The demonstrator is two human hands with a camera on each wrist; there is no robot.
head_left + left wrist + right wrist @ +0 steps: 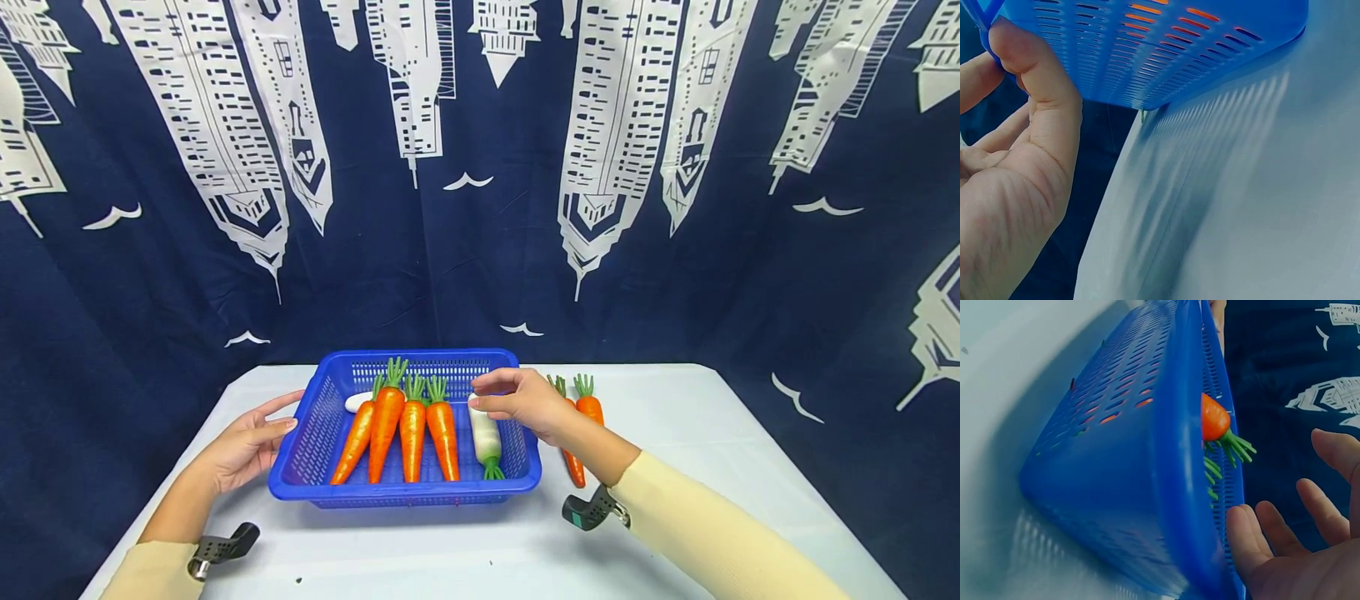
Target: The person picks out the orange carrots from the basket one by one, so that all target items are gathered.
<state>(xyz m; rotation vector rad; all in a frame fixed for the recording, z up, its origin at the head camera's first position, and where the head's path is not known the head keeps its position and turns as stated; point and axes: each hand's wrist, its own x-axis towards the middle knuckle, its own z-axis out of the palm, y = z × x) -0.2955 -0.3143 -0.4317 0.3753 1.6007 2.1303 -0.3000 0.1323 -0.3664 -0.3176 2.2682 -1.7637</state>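
Observation:
A blue plastic basket holds several orange carrots with green tops, side by side. At its right end lies a white radish, green leaves toward the front. My right hand is over that end, fingertips by the radish's upper end; in the right wrist view its fingers are spread and grip nothing. My left hand touches the basket's left rim, fingers mostly straight; the left wrist view shows its thumb at the rim. Another white piece is partly hidden behind the carrots.
Two more carrots lie on the white table right of the basket, partly hidden by my right forearm. A dark blue cloth with white building prints hangs behind the table. Each wrist wears a black strap mount.

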